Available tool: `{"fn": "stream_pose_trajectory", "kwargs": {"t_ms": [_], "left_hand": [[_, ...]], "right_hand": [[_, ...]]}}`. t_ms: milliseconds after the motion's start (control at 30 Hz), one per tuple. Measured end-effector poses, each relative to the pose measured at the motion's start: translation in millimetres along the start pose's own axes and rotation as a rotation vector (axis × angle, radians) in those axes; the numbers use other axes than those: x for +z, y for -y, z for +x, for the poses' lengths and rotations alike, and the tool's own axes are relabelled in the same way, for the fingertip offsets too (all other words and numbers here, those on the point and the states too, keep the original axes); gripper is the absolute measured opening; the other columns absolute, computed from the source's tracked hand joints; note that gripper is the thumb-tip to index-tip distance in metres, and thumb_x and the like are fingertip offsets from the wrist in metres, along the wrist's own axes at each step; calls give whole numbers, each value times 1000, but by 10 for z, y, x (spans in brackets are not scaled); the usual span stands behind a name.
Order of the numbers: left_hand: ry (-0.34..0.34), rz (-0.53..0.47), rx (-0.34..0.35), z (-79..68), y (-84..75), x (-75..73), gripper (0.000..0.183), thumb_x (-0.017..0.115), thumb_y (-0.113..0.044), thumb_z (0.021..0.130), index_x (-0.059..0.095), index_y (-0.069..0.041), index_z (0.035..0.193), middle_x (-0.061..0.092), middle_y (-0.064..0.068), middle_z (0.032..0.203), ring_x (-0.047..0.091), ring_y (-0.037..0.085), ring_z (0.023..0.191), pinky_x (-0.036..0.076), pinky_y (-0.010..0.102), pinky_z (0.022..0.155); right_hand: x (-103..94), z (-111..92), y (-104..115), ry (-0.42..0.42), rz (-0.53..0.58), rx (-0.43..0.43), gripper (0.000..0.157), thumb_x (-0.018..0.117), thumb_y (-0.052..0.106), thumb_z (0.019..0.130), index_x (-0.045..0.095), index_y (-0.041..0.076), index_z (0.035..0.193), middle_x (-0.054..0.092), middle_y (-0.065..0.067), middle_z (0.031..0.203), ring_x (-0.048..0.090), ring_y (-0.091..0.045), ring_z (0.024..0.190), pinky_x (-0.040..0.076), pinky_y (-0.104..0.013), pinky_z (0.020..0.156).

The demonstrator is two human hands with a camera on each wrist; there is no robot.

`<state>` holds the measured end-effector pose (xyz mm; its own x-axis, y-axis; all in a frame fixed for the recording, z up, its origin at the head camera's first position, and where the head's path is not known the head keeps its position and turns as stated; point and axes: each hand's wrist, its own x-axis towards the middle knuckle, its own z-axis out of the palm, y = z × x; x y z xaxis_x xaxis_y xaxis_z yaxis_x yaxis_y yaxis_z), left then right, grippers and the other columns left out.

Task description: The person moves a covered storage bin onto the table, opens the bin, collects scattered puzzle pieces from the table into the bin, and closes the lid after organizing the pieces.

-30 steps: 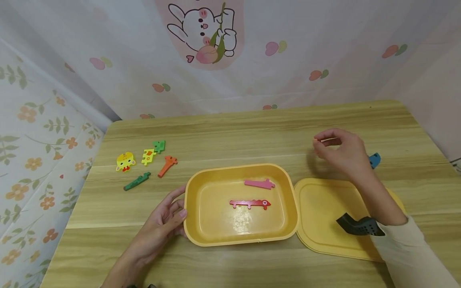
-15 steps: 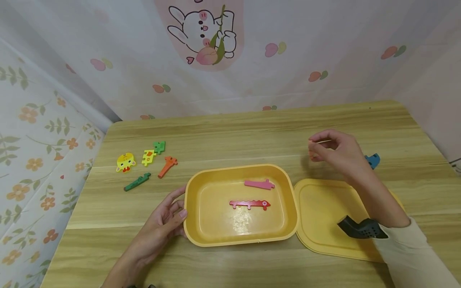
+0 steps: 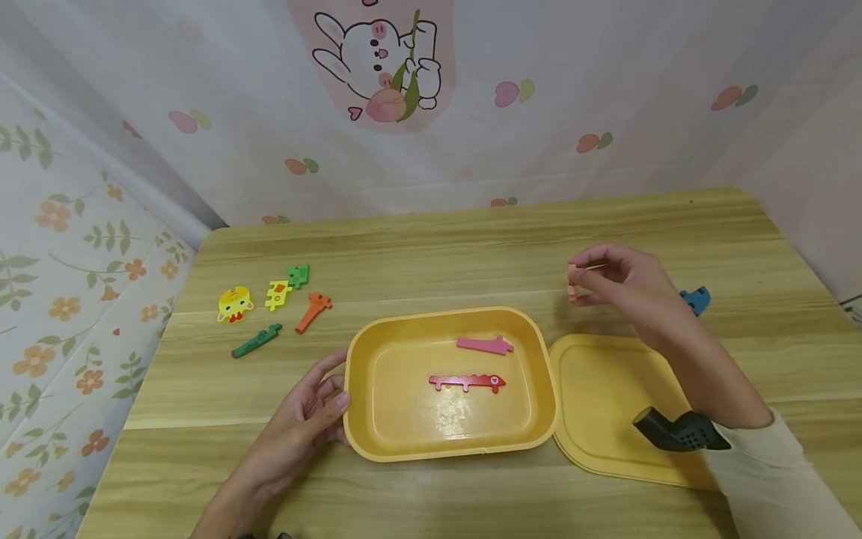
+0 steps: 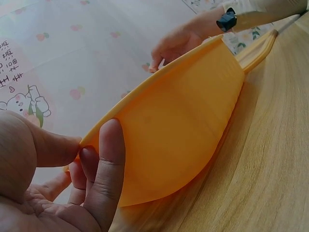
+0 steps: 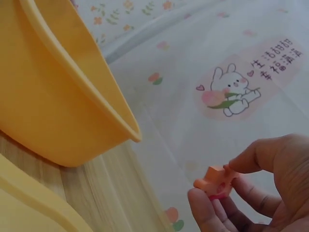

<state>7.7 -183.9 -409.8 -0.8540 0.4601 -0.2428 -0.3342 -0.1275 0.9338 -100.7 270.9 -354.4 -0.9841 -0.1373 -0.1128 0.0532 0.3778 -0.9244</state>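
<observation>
My left hand (image 3: 306,423) grips the left rim of a yellow plastic box (image 3: 450,447), its thumb over the edge and fingers against the outer wall. Inside lie a pink puzzle piece (image 3: 485,345) and a red caterpillar-shaped piece (image 3: 468,382). Beyond the box's right back corner, my right hand (image 3: 629,288) pinches an orange puzzle piece (image 5: 217,182) between thumb and fingers, above the table. Behind that hand a blue piece (image 3: 696,300) lies on the table, partly hidden.
A yellow lid (image 3: 606,404) lies flat right of the box, under the right forearm. On the left are a yellow animal-head piece (image 3: 235,304), a dark green piece (image 3: 257,340), an orange piece (image 3: 313,311), a yellow piece (image 3: 277,294) and a green piece (image 3: 298,275). A curtain hangs behind.
My right hand has moved a little left with the orange puzzle piece, which now shows more clearly. The left hand and the box have stayed in place.
</observation>
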Motion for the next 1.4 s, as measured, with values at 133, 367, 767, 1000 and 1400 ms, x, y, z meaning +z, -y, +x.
{"fn": "stream_pose_trajectory", "kwargs": {"t_ms": [133, 367, 767, 1000, 1400], "left_hand": [[-6, 1, -8, -1, -4, 2, 61, 49, -8, 112, 22, -14, 166, 61, 1, 122, 72, 11, 93, 66, 30, 79], [-7, 0, -11, -3, -4, 1, 61, 48, -9, 112, 22, -15, 166, 61, 1, 122, 72, 12, 93, 66, 30, 79], [-1, -5, -6, 0, 5, -8, 61, 48, -8, 112, 21, -15, 167, 62, 1, 122, 72, 12, 94, 66, 30, 79], [0, -2, -7, -2, 9, -8, 61, 48, -8, 112, 20, -15, 167, 62, 1, 123, 72, 12, 94, 66, 30, 79], [-2, 1, 0, -5, 18, -12, 59, 48, -8, 112, 23, -16, 165, 61, 1, 121, 72, 12, 94, 66, 31, 79]], "right_hand": [[2, -11, 8, 60, 17, -2, 24, 66, 25, 106, 63, 6, 121, 68, 9, 101, 72, -10, 90, 67, -30, 84], [19, -23, 32, 128, 76, -31, 16, 64, 21, 107, 66, 11, 119, 69, 6, 102, 72, -12, 92, 67, -33, 85], [82, -63, 99, 182, 124, -44, 16, 63, 17, 107, 66, 8, 120, 70, 1, 102, 72, -16, 92, 67, -32, 85], [128, -85, 112, 183, 81, -59, 17, 64, 19, 107, 64, 7, 120, 70, 1, 100, 72, -16, 89, 67, -33, 84], [199, -147, 209, 192, 65, -74, 18, 66, 19, 106, 65, 6, 118, 70, -2, 94, 71, -19, 86, 68, -37, 83]]}}
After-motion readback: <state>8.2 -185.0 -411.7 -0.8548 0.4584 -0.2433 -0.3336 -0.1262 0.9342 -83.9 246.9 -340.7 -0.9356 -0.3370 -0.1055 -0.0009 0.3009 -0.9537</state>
